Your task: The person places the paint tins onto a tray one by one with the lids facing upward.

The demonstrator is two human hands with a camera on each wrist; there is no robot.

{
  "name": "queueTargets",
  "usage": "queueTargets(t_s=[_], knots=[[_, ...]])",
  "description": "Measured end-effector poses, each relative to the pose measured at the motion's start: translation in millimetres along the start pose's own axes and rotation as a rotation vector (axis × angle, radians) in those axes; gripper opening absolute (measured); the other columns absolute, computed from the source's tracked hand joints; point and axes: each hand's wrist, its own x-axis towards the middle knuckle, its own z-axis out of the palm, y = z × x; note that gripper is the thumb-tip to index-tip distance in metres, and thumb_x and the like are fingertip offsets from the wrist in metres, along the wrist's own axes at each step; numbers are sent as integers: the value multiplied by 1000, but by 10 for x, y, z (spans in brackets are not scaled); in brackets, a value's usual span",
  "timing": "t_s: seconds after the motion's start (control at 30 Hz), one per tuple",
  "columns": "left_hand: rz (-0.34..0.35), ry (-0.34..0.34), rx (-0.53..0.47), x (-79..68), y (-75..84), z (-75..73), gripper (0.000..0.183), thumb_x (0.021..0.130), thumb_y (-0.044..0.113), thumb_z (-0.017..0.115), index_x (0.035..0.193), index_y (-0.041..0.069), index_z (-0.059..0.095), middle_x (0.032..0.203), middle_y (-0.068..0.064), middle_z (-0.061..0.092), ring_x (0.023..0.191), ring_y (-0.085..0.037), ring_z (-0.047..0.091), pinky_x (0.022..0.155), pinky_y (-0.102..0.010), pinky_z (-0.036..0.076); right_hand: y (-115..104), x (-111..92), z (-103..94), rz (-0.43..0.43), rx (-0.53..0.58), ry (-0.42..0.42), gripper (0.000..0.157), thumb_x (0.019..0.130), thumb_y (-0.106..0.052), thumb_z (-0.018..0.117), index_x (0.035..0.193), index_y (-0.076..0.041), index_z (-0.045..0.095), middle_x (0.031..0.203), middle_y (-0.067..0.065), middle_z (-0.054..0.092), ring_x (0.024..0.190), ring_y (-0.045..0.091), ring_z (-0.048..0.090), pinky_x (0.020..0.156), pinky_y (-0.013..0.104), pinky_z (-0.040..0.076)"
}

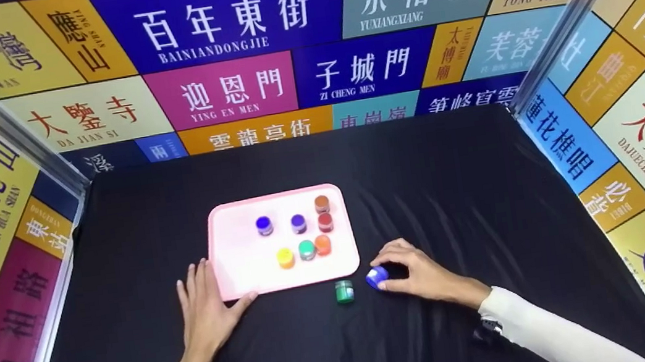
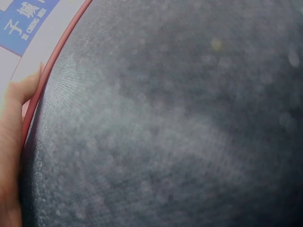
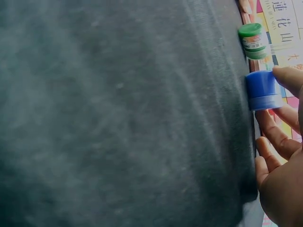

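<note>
In the head view my right hand (image 1: 419, 274) pinches a small blue paint jar (image 1: 376, 277) between thumb and fingers, just off the near right corner of a pink tray (image 1: 239, 260). The right wrist view shows the blue jar (image 3: 264, 90) between the fingertips, with a green paint jar (image 3: 253, 41) beyond it. That green jar (image 1: 344, 291) stands on the black cloth between the tray and the right hand. My left hand (image 1: 206, 314) rests at the tray's near left corner, its fingers extended along the side and its thumb against the front rim.
On the tray stand several paint jars, among them a dark blue jar (image 1: 264, 225), a purple jar (image 1: 298, 223), a brown jar (image 1: 322, 204) and a yellow jar (image 1: 285, 258). Black cloth (image 1: 436, 191) covers the table, with folds at the right. Printed panels (image 1: 236, 89) enclose it.
</note>
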Motion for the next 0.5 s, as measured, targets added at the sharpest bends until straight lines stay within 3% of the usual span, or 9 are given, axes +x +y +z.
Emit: queueTargets(t_s=[0.13,0.3,0.5], knots=[[-3,-2,4,-1,-5,-2,127,86,74,81,169,-8,29,174,-31,32,166,-50,18,134,-68,2,32,-28,12,-22,-16,0,46,89,-19,93,131,-10,78,130,-2,74,127,27,58,112,39,46],[-8,-1,7,-2,-15,1,128,86,74,81,169,-7,29,174,-31,31,166,-49,18,134,-68,2,115,-30,61,-90,-4,41,47,86,-9,91,131,-9,77,128,1,74,125,24,57,110,33,45],[-9,-9,4,-1,-9,20,128,86,75,80,169,-8,28,174,-31,31,166,-49,17,134,-67,1,95,-45,78,-39,19,66,46,85,-6,91,129,-11,78,126,0,76,123,27,58,109,34,45]])
